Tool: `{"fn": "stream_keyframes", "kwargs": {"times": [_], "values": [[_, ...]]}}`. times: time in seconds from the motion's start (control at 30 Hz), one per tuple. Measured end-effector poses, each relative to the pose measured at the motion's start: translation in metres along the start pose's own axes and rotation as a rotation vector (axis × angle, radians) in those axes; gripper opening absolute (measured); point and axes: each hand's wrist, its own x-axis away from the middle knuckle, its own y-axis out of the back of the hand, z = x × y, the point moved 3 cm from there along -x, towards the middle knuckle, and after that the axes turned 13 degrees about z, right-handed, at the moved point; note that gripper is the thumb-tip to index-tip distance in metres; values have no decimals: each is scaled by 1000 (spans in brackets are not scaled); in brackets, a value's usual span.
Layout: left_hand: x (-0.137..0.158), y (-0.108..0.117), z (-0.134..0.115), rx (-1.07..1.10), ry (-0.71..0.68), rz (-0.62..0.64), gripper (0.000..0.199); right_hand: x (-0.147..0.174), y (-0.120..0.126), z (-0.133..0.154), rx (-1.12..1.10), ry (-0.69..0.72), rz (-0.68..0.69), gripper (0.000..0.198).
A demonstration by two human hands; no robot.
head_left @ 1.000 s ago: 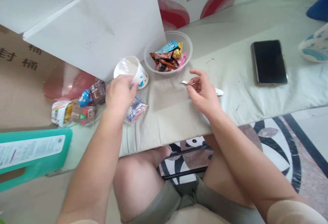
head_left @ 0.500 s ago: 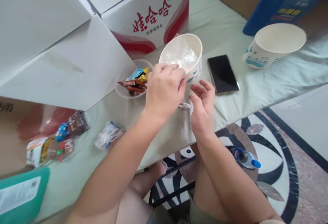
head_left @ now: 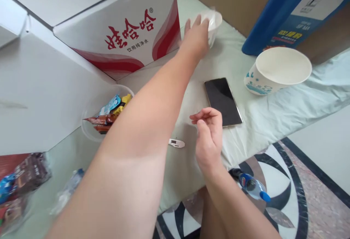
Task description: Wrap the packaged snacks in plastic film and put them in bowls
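Note:
My left hand [head_left: 195, 38] reaches to the back of the table, its fingers over a white paper tub [head_left: 217, 22] with clear plastic film in it. The hand hides much of the tub. Close to the front edge is my right hand [head_left: 209, 133], loosely curled, thumb apart from the fingers, holding nothing. Just behind it lies a black phone [head_left: 225, 102], partly covered by its fingers. A small white stick with a little dark window [head_left: 177, 143], like a digital thermometer, rests on the cloth between my arms.
A clear round bowl [head_left: 89, 129] of wrapped snacks sits left, before a white and red carton [head_left: 131, 31]. On the right are another paper tub [head_left: 273, 71] and a blue jug [head_left: 287, 20]. Snack packs [head_left: 32, 173] lie far left. A plastic bottle [head_left: 253, 186] is on the floor.
My left hand has carried the film-lined tub backward, from beside the snack bowl to the carton's right end. My right hand stays near the front edge. The view has shifted.

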Motion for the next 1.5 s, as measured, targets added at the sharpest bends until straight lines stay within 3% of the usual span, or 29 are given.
{"fn": "stream_keyframes", "kwargs": {"times": [0.07,0.13,0.23,0.3,0.47,0.57,0.67,0.8,0.9,0.97,1.07,1.17,1.27,1.33,1.4,1.43,1.5], "values": [[3,4,-5,51,-44,33,89,-3,5,-1,-12,20,-2,16],[37,3,-2,92,-122,72,85,-2,8,0,-16,29,26,15],[134,0,22,203,-135,27,60,10,8,5,27,55,82,16],[213,3,43,293,-65,-92,40,23,3,9,76,75,126,16],[387,12,88,715,195,-314,35,62,-34,9,243,120,287,21],[459,14,116,903,330,-452,37,90,-66,6,321,151,425,20],[504,6,149,1071,421,-567,38,115,-95,4,371,201,556,20],[528,-14,192,1367,508,-772,38,135,-130,1,458,250,680,18],[530,-26,212,1791,449,-911,35,140,-154,-2,520,272,763,18],[529,-28,218,2015,378,-930,34,142,-167,-5,530,274,813,18],[532,-27,225,2070,355,-916,35,143,-177,-12,536,237,869,15],[535,-27,232,1996,355,-942,38,143,-171,-18,534,212,862,14],[535,-31,232,1834,290,-966,41,135,-148,-17,529,183,748,14],[533,-32,225,1553,258,-1065,36,126,-124,-12,541,159,650,13],[529,-30,208,1128,185,-1171,24,114,-95,-5,566,143,561,12],[523,-30,195,936,117,-1182,20,108,-79,-2,579,134,517,12],[502,-32,164,739,-43,-1078,18,97,-46,4,604,108,432,12]]}}
